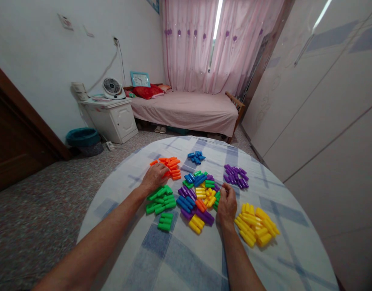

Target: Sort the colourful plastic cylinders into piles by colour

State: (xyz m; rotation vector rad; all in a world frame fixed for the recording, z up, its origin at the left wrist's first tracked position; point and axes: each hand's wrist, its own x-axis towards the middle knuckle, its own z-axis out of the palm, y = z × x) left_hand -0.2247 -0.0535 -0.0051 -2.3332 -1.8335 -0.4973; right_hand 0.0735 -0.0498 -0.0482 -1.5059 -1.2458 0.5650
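Spread over a round table, a blue-checked cloth (186, 258) is seen in a bedroom with a pink-covered bed (186, 109) and pink curtains (204, 40) behind. From left to right, a white cabinet (113, 119) with a fan (112, 87) is shown, then the orange pile (173, 167), on which the left hand (154, 178) is laid, fingers curled; whether a piece is held cannot be told. Green pieces (161, 200) lie just beneath. A mixed heap (198, 196) is met next, the right hand (226, 204) loosely closed beside it, its grip hidden. Purple (236, 176) and yellow (255, 226) piles are set rightmost.
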